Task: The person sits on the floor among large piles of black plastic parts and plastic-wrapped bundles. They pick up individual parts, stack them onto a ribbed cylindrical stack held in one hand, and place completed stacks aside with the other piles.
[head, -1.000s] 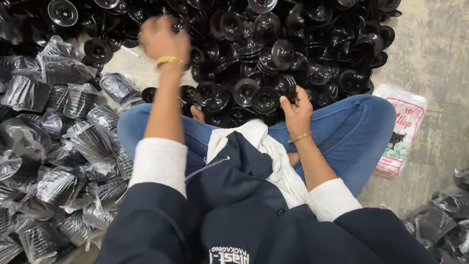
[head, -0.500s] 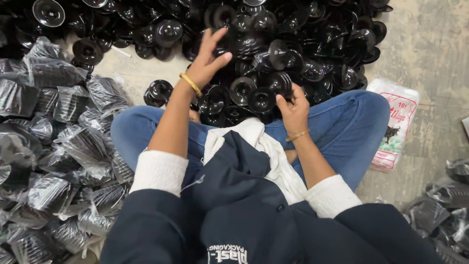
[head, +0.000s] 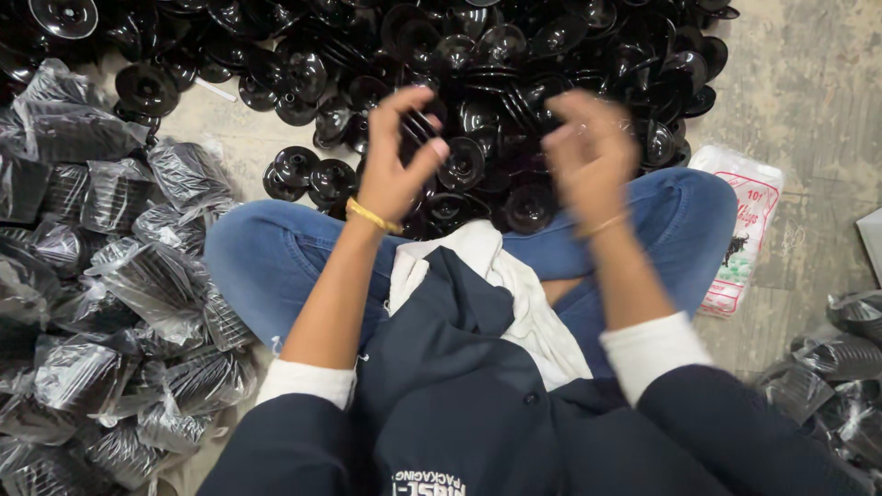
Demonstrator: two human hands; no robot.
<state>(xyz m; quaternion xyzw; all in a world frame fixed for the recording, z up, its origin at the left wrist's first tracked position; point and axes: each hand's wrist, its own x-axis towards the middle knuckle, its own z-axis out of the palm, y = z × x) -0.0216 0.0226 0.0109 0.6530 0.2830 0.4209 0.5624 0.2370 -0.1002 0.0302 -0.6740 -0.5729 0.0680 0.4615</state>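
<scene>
Both hands have come up off the heap since half a second ago, when the left reached flat into the discs and the right rested on them by the knee — now they hang side by side above the lap. Left hand (head: 397, 163) is curled, thumb and fingers hooked around a small stack of black discs (head: 421, 124), which it pinches at the edge. Right hand (head: 588, 152) is smeared by motion; its fingers look loosely bent, but whether it grips anything I cannot tell. A gold bangle (head: 372, 217) circles the left wrist, and a thinner one shows on the right. Below the hands sits the heap of loose black discs (head: 478, 64), spread over the floor (head: 799, 83) from the top edge down to the crossed legs in blue jeans (head: 266, 266). Some discs lie apart near the left knee. At the person's left, clear bags packed with discs (head: 119, 303) pile against the thigh; a few more bags (head: 836, 377) lie at the lower right. A white printed pouch with red markings (head: 744, 230) lies flat on the floor just beside the right knee. Dark jacket sleeves with white cuffs (head: 652, 354) fill the bottom of the view.
</scene>
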